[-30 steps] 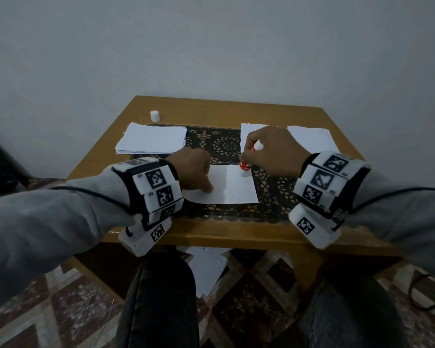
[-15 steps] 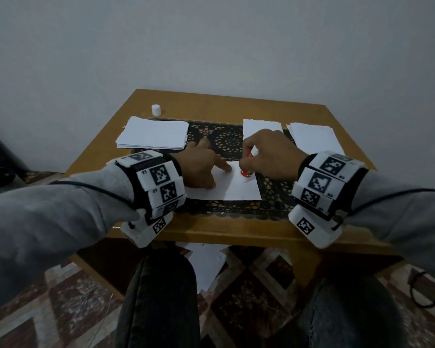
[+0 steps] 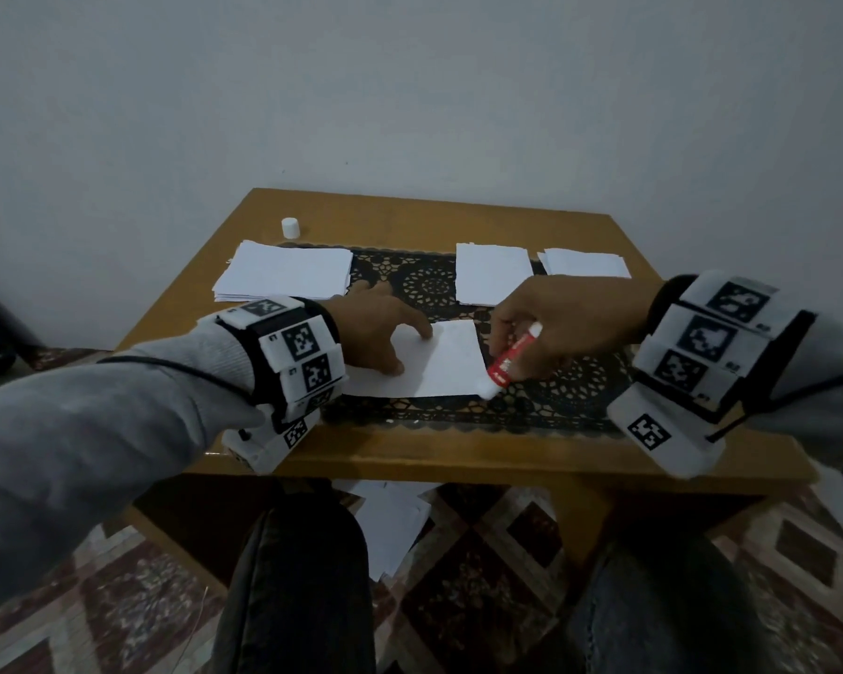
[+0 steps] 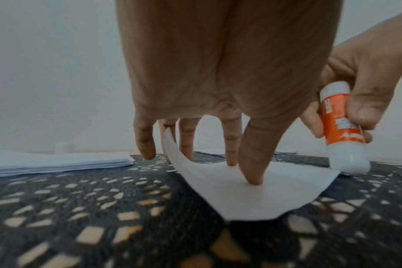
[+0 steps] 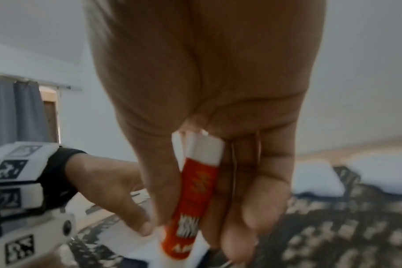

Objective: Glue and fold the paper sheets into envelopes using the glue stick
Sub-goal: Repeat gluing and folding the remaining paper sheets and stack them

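Wooden table [image 3: 458,211] fills the view, a dark lace runner [image 3: 429,284] across it, stacks of white paper at its far side: one big pile [image 3: 285,274] on the left, two smaller piles [image 3: 492,274] on the right. A small white cap [image 3: 290,227] sits near the far left corner.

Centre stage, the working sheet [image 3: 439,367] lies on the runner, its left edge curling up against the fingers in the left wrist view. Left hand [image 3: 380,328] is spread, straight fingertips pressing the sheet down. Right hand [image 3: 560,323] curls round the glue stick [image 3: 509,362], tilted, its white tip touching the sheet's near right corner.

That paper looks light and floppy; it should slide or buckle under the sticky tip, so pin it close beside the glue line and fold by the dry edges. The stick is rigid and smooth: grip it mid-barrel.
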### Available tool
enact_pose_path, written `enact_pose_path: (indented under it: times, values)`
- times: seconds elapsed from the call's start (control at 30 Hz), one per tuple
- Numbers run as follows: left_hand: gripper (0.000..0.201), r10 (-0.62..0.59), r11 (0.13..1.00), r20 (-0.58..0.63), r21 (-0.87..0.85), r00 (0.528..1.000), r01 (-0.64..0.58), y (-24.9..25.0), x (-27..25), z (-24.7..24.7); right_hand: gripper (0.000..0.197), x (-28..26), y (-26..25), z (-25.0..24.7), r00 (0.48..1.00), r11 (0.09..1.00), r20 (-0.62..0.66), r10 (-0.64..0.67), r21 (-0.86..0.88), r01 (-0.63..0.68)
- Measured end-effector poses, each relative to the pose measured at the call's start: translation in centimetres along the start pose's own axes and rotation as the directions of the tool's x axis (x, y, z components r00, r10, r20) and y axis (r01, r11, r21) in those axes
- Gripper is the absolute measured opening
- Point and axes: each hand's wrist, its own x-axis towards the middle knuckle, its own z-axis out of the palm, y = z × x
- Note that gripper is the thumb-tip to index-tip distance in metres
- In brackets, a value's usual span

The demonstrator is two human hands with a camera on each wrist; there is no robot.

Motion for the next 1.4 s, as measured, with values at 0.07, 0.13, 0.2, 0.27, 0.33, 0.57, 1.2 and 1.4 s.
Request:
enact_pose_path:
  times: [0.07,0.13,0.2,0.27,0.33,0.57,1.2,1.4]
  values:
    - [0.057,-0.005,1.000,0.012,-0.007,1.000,0.005,0.0,0.0,-0.1,0.017,-0.3,0.8,-0.9,1.000,0.979,-0.008,-0.018,-0.202,0.016]
    - [0.059,-0.001,1.000,0.015,-0.006,1.000,0.001,0.0,0.2,-0.1,0.012,0.0,1.9,-1.6,0.991,0.970,-0.130,-0.020,-0.243,-0.012]
    - [0.067,-0.005,1.000,0.010,-0.006,1.000,0.005,-0.2,0.5,-0.1,0.008,0.7,3.1,-2.3,0.958,0.992,-0.287,0.004,-0.123,-0.041]
    - [0.078,-0.007,1.000,0.014,-0.003,1.000,0.007,-0.3,0.7,-0.2,0.015,2.3,4.3,-3.0,0.914,0.994,-0.398,0.084,0.100,-0.048]
    - [0.083,-0.001,1.000,0.036,0.012,0.999,0.000,-0.4,1.0,-0.5,0.022,4.4,5.4,-3.7,0.859,0.965,-0.486,0.161,0.261,-0.033]
    - [0.079,0.041,0.998,0.071,0.044,0.997,-0.044,-0.9,1.8,-0.8,0.025,10.8,7.3,-6.3,0.641,0.859,-0.652,0.406,0.512,-0.023]
    - [0.046,0.138,0.990,0.009,0.023,0.990,-0.138,-1.8,1.9,-0.1,0.049,22.1,4.1,-5.7,0.717,0.927,-0.596,0.362,0.310,-0.211]
    - [0.045,0.126,0.992,0.003,0.030,0.992,-0.126,-1.6,1.7,-0.1,0.049,18.7,5.0,-7.3,0.739,0.935,-0.574,0.354,0.232,-0.268]
